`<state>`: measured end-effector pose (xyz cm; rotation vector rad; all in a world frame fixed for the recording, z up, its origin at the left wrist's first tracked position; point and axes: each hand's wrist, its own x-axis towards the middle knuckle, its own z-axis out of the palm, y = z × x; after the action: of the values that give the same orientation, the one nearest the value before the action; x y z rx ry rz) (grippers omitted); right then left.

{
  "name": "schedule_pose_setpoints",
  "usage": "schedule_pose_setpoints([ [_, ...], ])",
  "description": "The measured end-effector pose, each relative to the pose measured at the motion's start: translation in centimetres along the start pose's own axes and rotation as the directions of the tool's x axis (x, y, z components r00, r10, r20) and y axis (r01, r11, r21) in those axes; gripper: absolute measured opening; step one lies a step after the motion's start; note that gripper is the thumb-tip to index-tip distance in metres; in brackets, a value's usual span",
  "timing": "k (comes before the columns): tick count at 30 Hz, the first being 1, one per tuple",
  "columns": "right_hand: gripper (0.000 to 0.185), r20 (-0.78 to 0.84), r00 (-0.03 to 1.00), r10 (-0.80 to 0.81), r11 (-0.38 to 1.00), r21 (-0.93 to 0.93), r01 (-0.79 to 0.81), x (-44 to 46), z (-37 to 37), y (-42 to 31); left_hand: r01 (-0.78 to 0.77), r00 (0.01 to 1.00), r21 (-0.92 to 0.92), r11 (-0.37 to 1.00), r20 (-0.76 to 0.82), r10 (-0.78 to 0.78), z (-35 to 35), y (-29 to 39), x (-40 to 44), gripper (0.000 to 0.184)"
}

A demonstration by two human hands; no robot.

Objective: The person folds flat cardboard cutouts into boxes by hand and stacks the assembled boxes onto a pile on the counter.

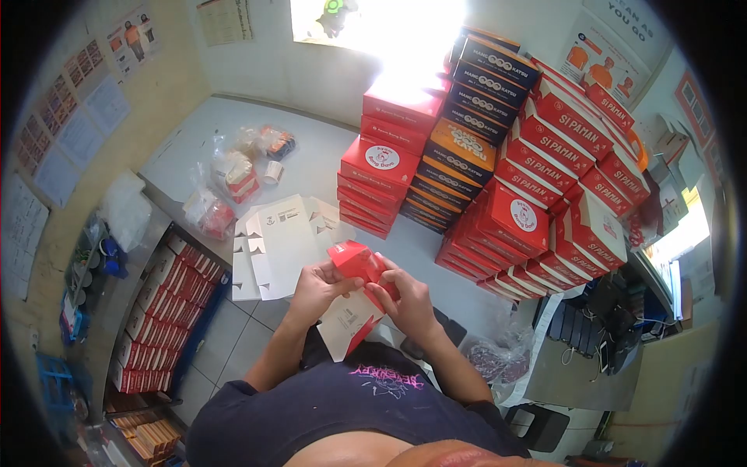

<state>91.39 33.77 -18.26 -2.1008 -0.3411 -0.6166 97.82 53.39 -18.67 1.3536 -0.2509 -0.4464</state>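
A partly folded red and white cardboard box (348,319) is between my two hands, close to my body at the table's near edge. My left hand (320,286) grips its upper left part, with the thumb over the red panel. On the other side, my right hand (406,300) pinches a red flap with bent fingers. The box's white panel with small print hangs down toward my shirt. Just beyond my left hand, flat unfolded white box blanks (272,245) lie on the table, overlapping, with cut tabs along their left side.
Stacks of red boxes (379,163), dark Mang Katsu boxes (490,86) and Si Paman boxes (564,124) rise at the back and right of the table (311,156). Plastic-bagged items (210,206) lie at left. A shelf of red boxes (159,319) stands lower left.
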Motion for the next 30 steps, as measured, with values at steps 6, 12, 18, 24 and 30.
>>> schedule_pose_setpoints([
  [6,0.034,0.113,0.990,-0.084,0.994,0.073,0.076,0.7,-0.2,-1.5,-0.076,0.981,-0.382,0.921,0.135,0.136,-0.6,-3.6,0.9,0.019],
  [12,0.042,0.190,0.974,0.122,0.957,0.237,-0.166,1.7,-3.2,-0.4,0.027,0.974,0.166,0.986,0.220,-0.063,-0.1,-1.7,1.3,0.015],
  [18,0.063,0.239,0.971,-0.020,0.778,0.613,-0.135,4.6,-9.4,2.4,-0.409,0.834,-0.048,0.911,0.386,0.395,-2.8,3.6,0.7,0.047],
  [24,0.056,0.324,0.937,-0.130,0.586,0.788,-0.190,5.8,-6.7,1.5,-0.057,0.771,-0.288,0.956,0.596,0.225,-1.3,-2.8,5.7,0.113],
  [30,0.047,0.345,0.910,0.231,0.292,0.867,-0.403,3.9,-8.9,2.6,-0.167,0.872,-0.217,0.962,0.423,0.246,-1.0,-0.6,4.5,0.116],
])
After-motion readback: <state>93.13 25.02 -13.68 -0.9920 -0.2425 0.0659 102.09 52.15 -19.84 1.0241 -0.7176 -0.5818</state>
